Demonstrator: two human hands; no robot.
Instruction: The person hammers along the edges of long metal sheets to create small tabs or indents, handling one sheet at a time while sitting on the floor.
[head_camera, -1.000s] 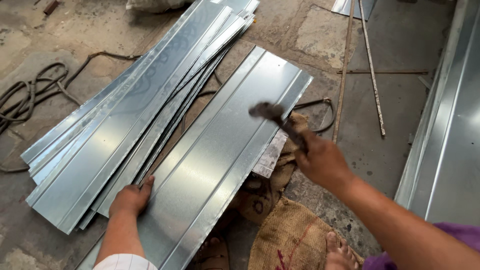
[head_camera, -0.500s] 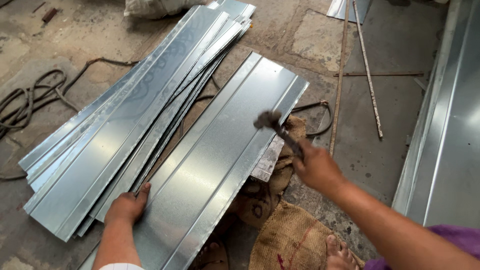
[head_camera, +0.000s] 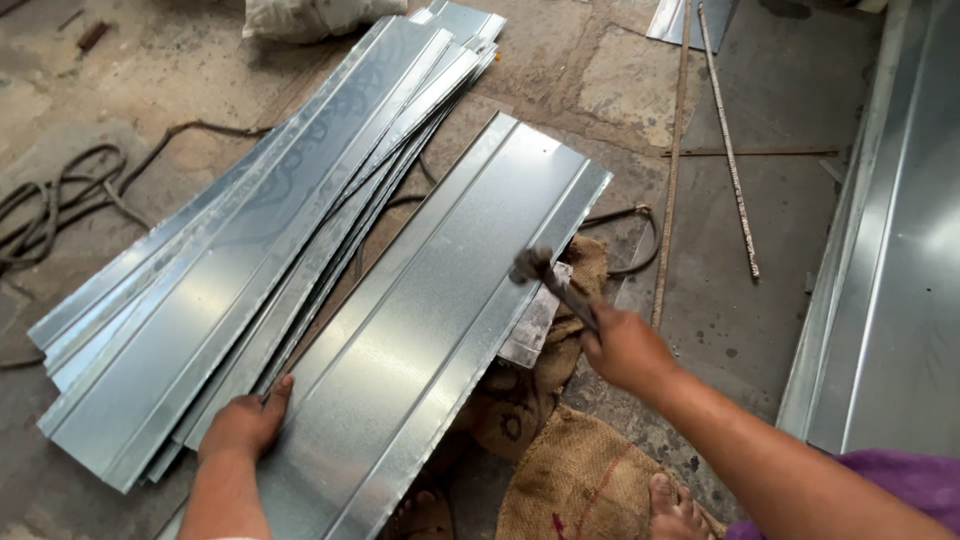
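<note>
Right hand (head_camera: 628, 350): fingers wrapped tight round the handle of a hammer (head_camera: 552, 282), a dark worn metal head on a thin shaft. The head sits ahead of the fingers, just over the right folded edge of the metal sheet (head_camera: 420, 340). I judge the grip is far down the handle for swing leverage.

Left hand (head_camera: 243, 425): fingers pressed together, flat on the left edge of the same sheet, palm down. I judge it pins the sheet so it doesn't bounce or slide.

The sheet is long, galvanised and shiny with a faint spangle, and has 2 raised ribs lengthwise plus bent-up edges. It lies diagonally on the concrete floor (head_camera: 620, 80), running away from both sets of fingers.

Under the sheet's right edge, just below the hammer head, sits a small flat metal offcut (head_camera: 530, 325) on coarse brown burlap sacking (head_camera: 575, 480); probably padding or backing for the strike point.

Left of the left fingers: a stack of similar ribbed sheets (head_camera: 230, 270), fanned out. Beyond that, dark cable (head_camera: 60, 200) on the floor. Right of the right fingers: 2 thin steel rods (head_camera: 725, 130), 1 smooth, 1 ribbed, and a large folded sheet-metal panel (head_camera: 890, 280). A bare foot (head_camera: 675, 505) shows below the right wrist.
</note>
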